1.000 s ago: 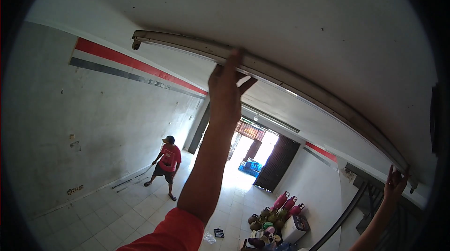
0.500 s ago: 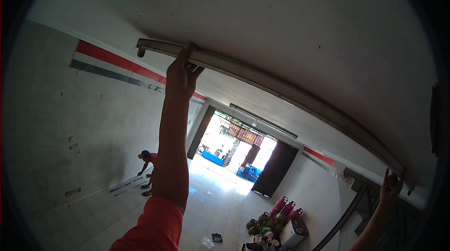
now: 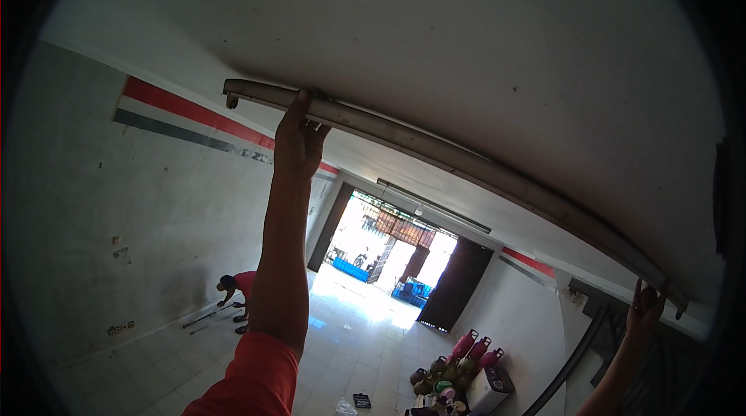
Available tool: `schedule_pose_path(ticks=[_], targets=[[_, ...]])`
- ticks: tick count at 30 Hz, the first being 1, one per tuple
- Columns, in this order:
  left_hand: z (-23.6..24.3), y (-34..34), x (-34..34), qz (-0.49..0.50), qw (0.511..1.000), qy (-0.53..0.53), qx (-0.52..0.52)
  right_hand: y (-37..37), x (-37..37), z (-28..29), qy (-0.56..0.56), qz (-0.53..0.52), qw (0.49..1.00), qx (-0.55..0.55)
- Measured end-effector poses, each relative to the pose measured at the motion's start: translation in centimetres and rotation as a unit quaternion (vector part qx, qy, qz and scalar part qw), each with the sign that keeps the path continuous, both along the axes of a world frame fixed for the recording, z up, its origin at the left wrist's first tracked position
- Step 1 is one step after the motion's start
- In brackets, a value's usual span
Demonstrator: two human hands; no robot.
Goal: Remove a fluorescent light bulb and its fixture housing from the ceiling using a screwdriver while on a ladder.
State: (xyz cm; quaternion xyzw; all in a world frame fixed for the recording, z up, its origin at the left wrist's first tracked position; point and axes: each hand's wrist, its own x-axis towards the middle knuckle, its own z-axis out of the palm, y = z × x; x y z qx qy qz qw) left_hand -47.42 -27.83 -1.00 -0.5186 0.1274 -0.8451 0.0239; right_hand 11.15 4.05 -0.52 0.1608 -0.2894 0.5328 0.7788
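A long tube-light fixture (image 3: 466, 163) spans the view just under the ceiling, slanting down to the right, with a lamp holder at each end and no tube visible in it. My left hand (image 3: 299, 136) grips it near its left end, thumb over the near side and fingers curled at its lower edge. Close to the opposite end, my right hand (image 3: 643, 312) holds the fixture from below, fingers raised against it. Both arms are stretched overhead. How the fixture meets the ceiling (image 3: 435, 43) is partly hidden behind its body.
Another person (image 3: 242, 285) bends over long thin rods (image 3: 208, 316) by the left wall. Gas cylinders (image 3: 465, 346) and a white box-shaped appliance (image 3: 489, 391) stand lower right, near a dark stair rail (image 3: 571, 361). Another light fixture (image 3: 435, 204) hangs near the bright doorway. A black case (image 3: 361, 400) lies on the floor.
The fixture's left part and my left hand appear slightly lower in view, and a pale strip shows along its upper edge. The other person has bent further down. Both hands keep their hold.
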Motion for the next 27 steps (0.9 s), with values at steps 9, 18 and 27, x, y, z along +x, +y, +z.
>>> schedule_pose_path(ticks=[9,18,27], targets=[[0.1,0.0,0.2,-0.002,1.0,-0.007,-0.004,1.6,0.3,-0.3,-0.041,0.005,0.996,0.078],[0.0,0.6,-0.8,-0.002,0.999,0.037,0.023,-0.4,-1.4,0.0,0.001,0.006,0.999,0.033],[0.3,0.8,-0.4,-0.008,0.998,0.043,0.036,2.8,0.8,-0.5,-0.05,0.001,0.993,0.103]])
